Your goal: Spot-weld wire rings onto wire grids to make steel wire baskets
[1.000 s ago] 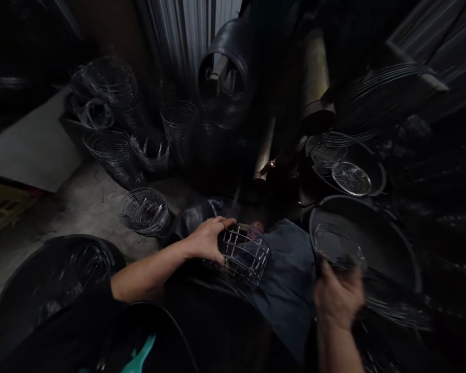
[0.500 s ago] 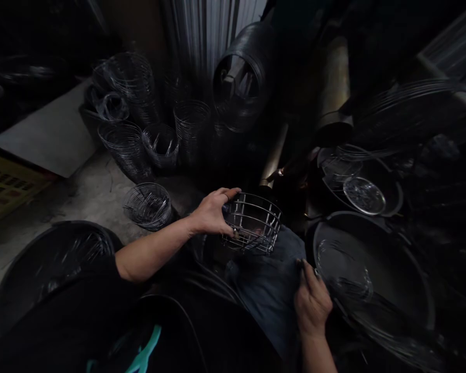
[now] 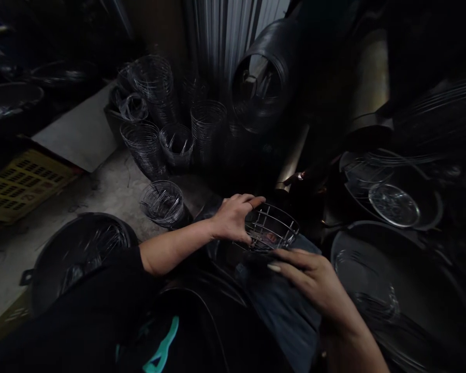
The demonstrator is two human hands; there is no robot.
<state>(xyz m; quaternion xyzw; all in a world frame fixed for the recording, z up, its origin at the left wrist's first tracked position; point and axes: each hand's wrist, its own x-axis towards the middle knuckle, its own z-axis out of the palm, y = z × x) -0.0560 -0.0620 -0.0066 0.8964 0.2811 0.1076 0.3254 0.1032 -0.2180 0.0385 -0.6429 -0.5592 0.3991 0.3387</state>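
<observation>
A small round wire basket [image 3: 274, 230] of shiny metal rods hangs over my lap, tilted. Its left side is gripped by my left hand [image 3: 233, 217], with the thumb near the bottom and the fingers over the top rim. My right hand [image 3: 310, 277] reaches in from the lower right with its fingers stretched out, just below the basket's near edge. I cannot tell whether its fingertips touch the wire. Nothing shows in that hand, though its far fingers are partly hidden. Blue trousers [image 3: 279, 305] lie beneath both hands.
Stacks of wire rings [image 3: 143, 147] stand on the floor at the left, beside a wire basket of short rods [image 3: 163, 204]. A black tub [image 3: 46, 259] lies lower left, a large black basin [image 3: 419, 269] at right. A metal tube [image 3: 295, 155] and rod-like electrode [image 3: 300, 176] stand ahead.
My right hand has moved left and up from beside the knee to the basket, its fingers extending from a closed pose. My left hand still holds the basket. The view has swung left.
</observation>
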